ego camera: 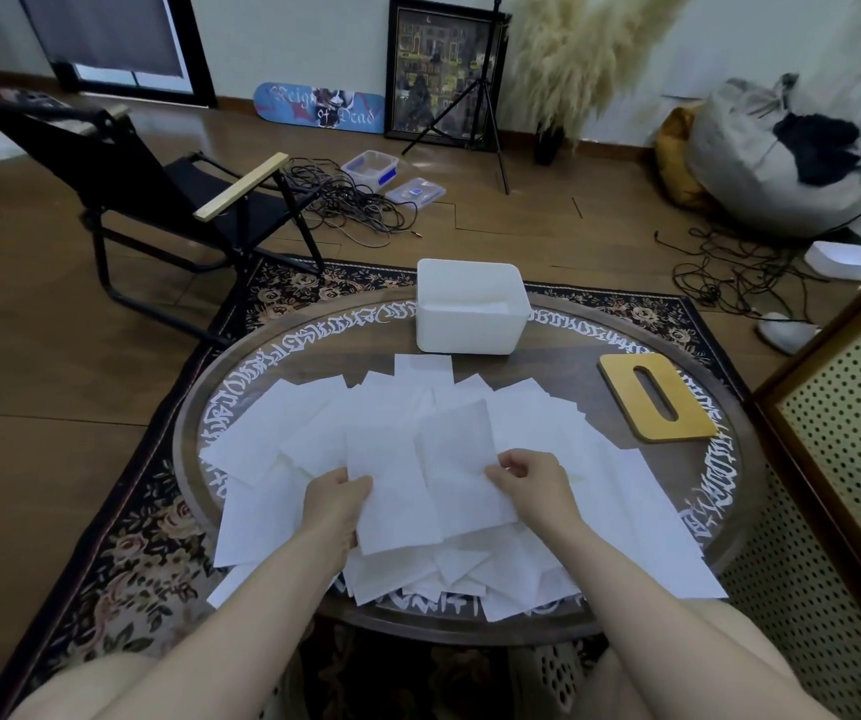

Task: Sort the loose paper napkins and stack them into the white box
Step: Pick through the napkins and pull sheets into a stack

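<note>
Both hands, left (337, 504) and right (535, 485), pinch napkins (449, 459) in their fingers near the white box (470, 324); a skateboard (319, 107) reads "Reign of Dead".

left hand (337, 504) fingers hidden under napkins (418, 444)

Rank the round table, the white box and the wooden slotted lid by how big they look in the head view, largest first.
1. Round table, by far the largest.
2. White box.
3. Wooden slotted lid, looking only slightly smaller than the box; it lies flat and nearer the camera, so this order is unsure.
</note>
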